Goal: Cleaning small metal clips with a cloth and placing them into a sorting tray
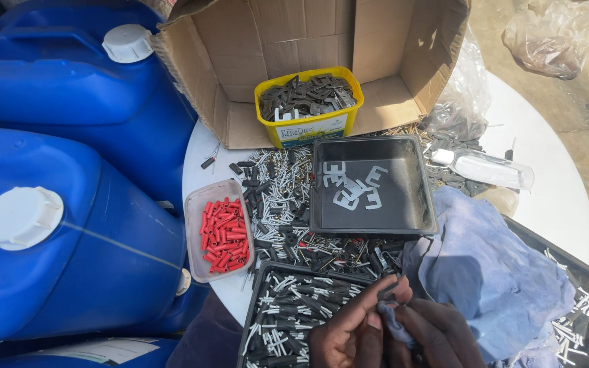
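At the bottom edge of the view, a small dark part with a pale end (388, 292) is pinched between the fingertips of the left hand (349, 334), so that grip is narrow and closed on the part. The right hand (438, 334) is pressed against it, and a fold of the pale blue cloth (492, 272) is caught in its fingers; whether that grip is fully closed on the cloth cannot be told, as the fingertips are hidden. Both hands are held just above the near black tray (257, 300), which is filled with more such grey-and-white parts.

The step in hand is judged to be the wiping or cleaning of a single part with the cloth. For the next move, a steady pinch is judged to be needed, so that the small part is not dropped among the loose pieces (288, 204) scattered across the white desk (553, 197).

Further back, a second black tray (417, 204) with a few flat pale brackets is seen, beside a clear tub of red plugs (225, 235). A yellow tub (308, 126) of grey clips is set in an open cardboard box (403, 41). Blue jerrycans (69, 204) are stacked at the left.
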